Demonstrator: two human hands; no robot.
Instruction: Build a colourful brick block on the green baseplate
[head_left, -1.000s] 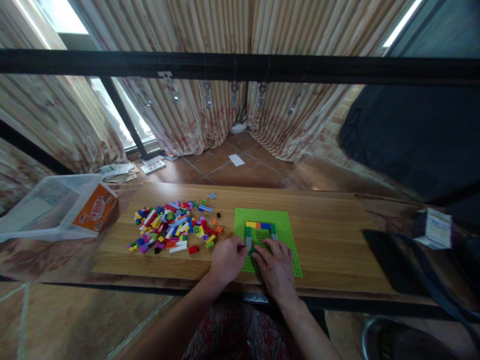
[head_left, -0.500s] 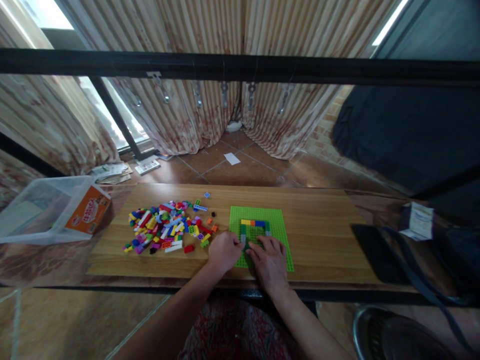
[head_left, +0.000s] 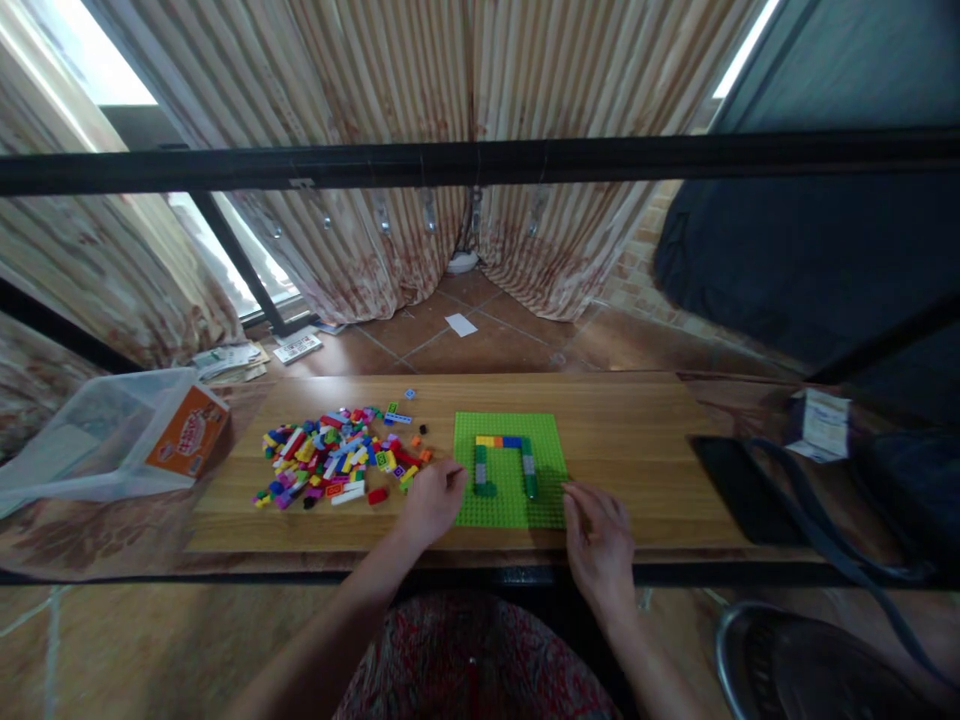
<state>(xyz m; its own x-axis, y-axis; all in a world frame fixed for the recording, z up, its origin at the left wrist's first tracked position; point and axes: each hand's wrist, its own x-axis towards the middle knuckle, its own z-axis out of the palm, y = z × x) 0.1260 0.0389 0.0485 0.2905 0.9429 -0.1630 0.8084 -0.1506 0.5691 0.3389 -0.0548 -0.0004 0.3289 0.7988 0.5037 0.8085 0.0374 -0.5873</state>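
On the green baseplate stands a row of toy bricks, yellow, orange and blue along the far side, with green and grey bricks down both sides. A green brick at the near left turns the corner inward; the near side is partly open. My left hand is closed by the plate's left edge, and whatever its curled fingers may hold is hidden. By the right edge my right hand is loosely bent, thumb and fingers apart, with nothing visible in it.
A pile of loose mixed bricks spreads over the left of the wooden board. Left of the board is a clear plastic box with an orange label. A black flat object and a strap lie at the right.
My right hand has moved off the bricks to the right edge of the baseplate. My left hand has drawn back to the left, uncovering the brick outline.
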